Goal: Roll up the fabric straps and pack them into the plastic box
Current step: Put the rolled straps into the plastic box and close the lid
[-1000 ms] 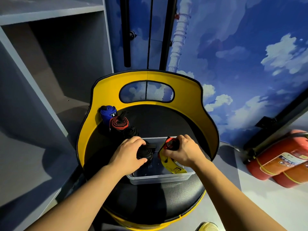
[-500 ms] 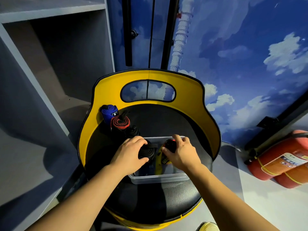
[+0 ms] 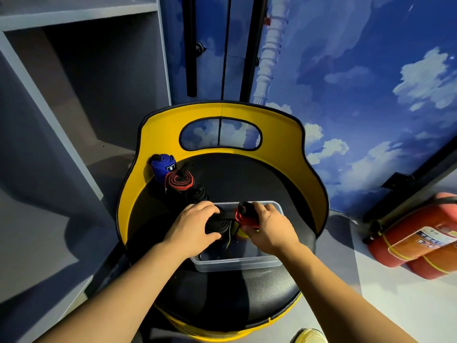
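Observation:
A clear plastic box [image 3: 237,263] stands on the black seat of a yellow-backed chair [image 3: 220,120]. My left hand [image 3: 193,226] grips a rolled black strap [image 3: 218,225] over the box's left half. My right hand [image 3: 269,227] grips a red and black rolled strap [image 3: 246,216] over the right half, with a bit of yellow strap below it. Left of the box stand three more rolls: a blue one [image 3: 162,165], a red-and-black one [image 3: 179,180] and a black one [image 3: 197,194].
A grey shelf unit [image 3: 74,95] rises to the left of the chair. Two red fire extinguishers [image 3: 420,241] lie on the floor at the right. A wall painted with sky and clouds stands behind. A shoe tip [image 3: 309,336] shows at the bottom edge.
My right hand has brought the red roll lower and closer to the black roll; the hanging yellow strap tail is now mostly tucked down inside the box. My left hand has stayed put.

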`<state>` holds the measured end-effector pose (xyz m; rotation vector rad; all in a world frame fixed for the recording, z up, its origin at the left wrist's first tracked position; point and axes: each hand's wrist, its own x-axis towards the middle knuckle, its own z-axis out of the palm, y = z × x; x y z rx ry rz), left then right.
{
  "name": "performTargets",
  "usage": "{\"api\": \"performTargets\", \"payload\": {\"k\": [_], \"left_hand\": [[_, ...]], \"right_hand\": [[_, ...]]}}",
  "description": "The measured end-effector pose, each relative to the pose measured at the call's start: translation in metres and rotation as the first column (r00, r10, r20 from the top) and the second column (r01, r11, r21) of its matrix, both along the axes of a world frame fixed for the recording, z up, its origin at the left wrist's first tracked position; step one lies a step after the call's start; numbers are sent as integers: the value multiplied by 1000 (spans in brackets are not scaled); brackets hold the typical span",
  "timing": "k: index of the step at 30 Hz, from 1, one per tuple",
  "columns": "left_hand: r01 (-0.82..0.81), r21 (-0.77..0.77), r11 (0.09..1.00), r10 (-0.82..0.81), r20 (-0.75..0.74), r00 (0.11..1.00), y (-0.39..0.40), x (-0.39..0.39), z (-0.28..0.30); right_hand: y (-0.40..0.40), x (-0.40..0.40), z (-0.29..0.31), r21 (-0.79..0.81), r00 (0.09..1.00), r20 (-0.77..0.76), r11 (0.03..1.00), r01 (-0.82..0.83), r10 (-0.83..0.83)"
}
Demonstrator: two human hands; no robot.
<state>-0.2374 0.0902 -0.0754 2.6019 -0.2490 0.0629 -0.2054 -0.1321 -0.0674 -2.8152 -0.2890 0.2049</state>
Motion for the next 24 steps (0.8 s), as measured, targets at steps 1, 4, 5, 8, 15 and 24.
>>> {"api": "performTargets", "payload": {"k": [1, 4, 5, 8, 15, 24], "left_hand": [[1, 0, 1000, -1, -4, 1000, 1, 0, 0], [8, -1, 1000, -8, -1, 1000, 0, 0, 1], [8, -1, 1000, -8, 4, 1000, 0, 0, 0], [3, 7, 1000, -3, 24, 1000, -1, -1, -1], [13, 76, 997, -18, 56, 998, 0, 0, -2], [62, 29, 998, -62, -18, 998, 4, 4, -7]], "right_hand": [[2, 0, -2, 27, 1000, 17, 999, 25, -26], [3, 2, -7, 68, 998, 47, 997, 33, -36], [3, 3, -8, 76, 999, 43, 997, 20, -24], [2, 1, -12, 129, 997, 80, 992, -4, -7], [-18, 6, -9, 176, 975, 122, 963, -205, 186], [-15, 11, -13, -59, 952, 235, 981, -186, 195]]}}
